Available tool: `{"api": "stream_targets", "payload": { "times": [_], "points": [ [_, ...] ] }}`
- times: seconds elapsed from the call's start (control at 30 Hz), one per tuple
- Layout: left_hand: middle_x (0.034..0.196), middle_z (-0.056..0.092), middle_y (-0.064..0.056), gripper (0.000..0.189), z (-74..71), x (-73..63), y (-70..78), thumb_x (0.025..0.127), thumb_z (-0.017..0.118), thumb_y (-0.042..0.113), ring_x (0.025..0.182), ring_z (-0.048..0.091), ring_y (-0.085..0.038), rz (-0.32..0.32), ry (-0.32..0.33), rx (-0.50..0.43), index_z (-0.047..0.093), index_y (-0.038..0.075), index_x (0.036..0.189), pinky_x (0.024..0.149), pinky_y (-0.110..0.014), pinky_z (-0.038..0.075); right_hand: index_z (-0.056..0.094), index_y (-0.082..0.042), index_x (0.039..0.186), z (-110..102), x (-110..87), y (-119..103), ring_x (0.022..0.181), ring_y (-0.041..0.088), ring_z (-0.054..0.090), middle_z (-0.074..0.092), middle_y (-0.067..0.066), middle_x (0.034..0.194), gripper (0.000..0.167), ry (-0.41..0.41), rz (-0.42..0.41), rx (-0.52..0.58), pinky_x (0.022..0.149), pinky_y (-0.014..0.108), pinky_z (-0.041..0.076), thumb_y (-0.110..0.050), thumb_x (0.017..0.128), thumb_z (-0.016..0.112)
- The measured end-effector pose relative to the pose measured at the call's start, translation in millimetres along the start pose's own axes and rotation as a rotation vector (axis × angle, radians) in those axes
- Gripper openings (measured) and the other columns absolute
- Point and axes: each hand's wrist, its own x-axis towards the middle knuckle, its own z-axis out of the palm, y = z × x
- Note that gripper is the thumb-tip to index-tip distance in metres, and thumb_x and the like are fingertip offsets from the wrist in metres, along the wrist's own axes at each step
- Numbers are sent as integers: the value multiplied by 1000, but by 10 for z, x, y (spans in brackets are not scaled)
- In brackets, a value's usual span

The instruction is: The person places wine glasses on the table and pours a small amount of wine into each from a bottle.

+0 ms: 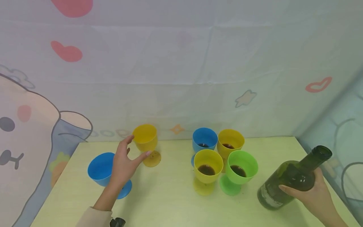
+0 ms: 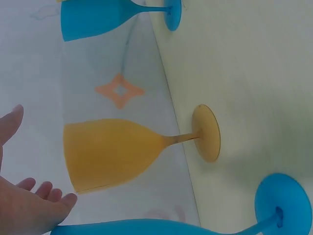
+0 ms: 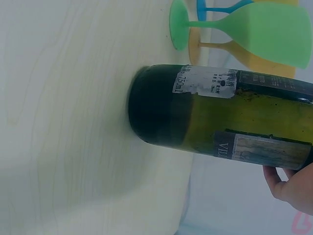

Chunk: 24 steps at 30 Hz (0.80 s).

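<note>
At the back left, a yellow plastic goblet (image 1: 145, 138) stands upright with no liquid showing in its bowl. My left hand (image 1: 124, 164) reaches toward it, thumb and fingers spread at either side of its bowl; in the left wrist view a gap shows between the fingers and the goblet (image 2: 112, 154). A blue goblet (image 1: 100, 168) stands partly behind that forearm. On the right, my right hand (image 1: 316, 192) grips a green glass wine bottle (image 1: 289, 183) around its upper body. Dark liquid fills the lower part of the bottle (image 3: 161, 105), whose base is down at the tabletop.
Right of centre stand several goblets close together, each with dark liquid: a blue one (image 1: 204, 138), a yellow one (image 1: 231, 140) at the back, another yellow one (image 1: 208, 164) and a green one (image 1: 242, 167) in front. A printed cloth (image 1: 175, 63) hangs behind the pale table (image 1: 170, 201).
</note>
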Motion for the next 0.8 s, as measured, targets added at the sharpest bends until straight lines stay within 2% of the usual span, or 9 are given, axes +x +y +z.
{"api": "stream_targets", "payload": {
  "times": [0.23, 0.43, 0.53, 0.63, 0.8],
  "points": [
    [144, 20, -19, 84, 17, 99, 23, 81, 70, 30, 130, 23, -35, -106, -83, 52, 20, 1, 142, 103, -51, 24, 12, -16, 138, 6, -3, -4, 93, -11, 28, 30, 19, 123, 93, 2, 9, -16, 78, 61, 32, -17, 72, 78],
    [145, 15, -22, 88, 106, 216, -8, 82, 69, 27, 131, 19, -37, -168, -75, 36, 13, -1, 143, 105, -51, 20, 11, -14, 138, 4, -9, -11, 98, 13, 38, 28, 20, 124, 94, 7, 32, -23, 79, 61, 32, -18, 72, 78],
    [145, 14, -22, 90, 159, 265, -27, 82, 69, 26, 131, 19, -37, -188, -51, 16, 9, -1, 143, 105, -50, 19, 11, -12, 138, 5, -6, -13, 99, 18, 38, 27, 19, 125, 94, 8, 45, -20, 79, 60, 32, -19, 72, 78],
    [146, 14, -22, 92, 217, 309, -56, 81, 69, 25, 132, 19, -36, -201, -21, -1, 6, -1, 144, 106, -48, 19, 11, -15, 138, 7, -6, -15, 99, 13, 37, 27, 18, 124, 93, 9, 50, -14, 80, 61, 32, -19, 73, 78],
    [146, 14, -21, 97, 289, 368, -113, 80, 70, 25, 133, 18, -35, -213, 26, -46, 2, 1, 144, 107, -46, 18, 14, -19, 137, 12, -1, -19, 95, -6, 31, 28, 14, 123, 92, 19, 24, 7, 80, 61, 31, -18, 72, 78]
  ]
}}
